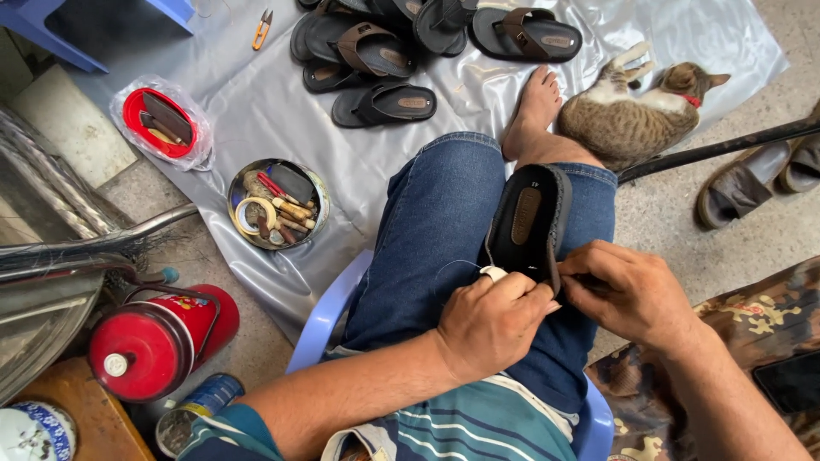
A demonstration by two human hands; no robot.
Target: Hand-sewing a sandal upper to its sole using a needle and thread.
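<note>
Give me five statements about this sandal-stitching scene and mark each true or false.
1. Both hands, left hand and right hand, touch the sandal on the lap. True.
2. The cat sits in the round tin. False: it lies on the grey sheet beside the bare foot.
3. The tin holds tools. True.
4. The snips are in the right hand. False: they lie on the sheet.
5. The red cylinder stands on the lap. False: it lies on the floor.
</note>
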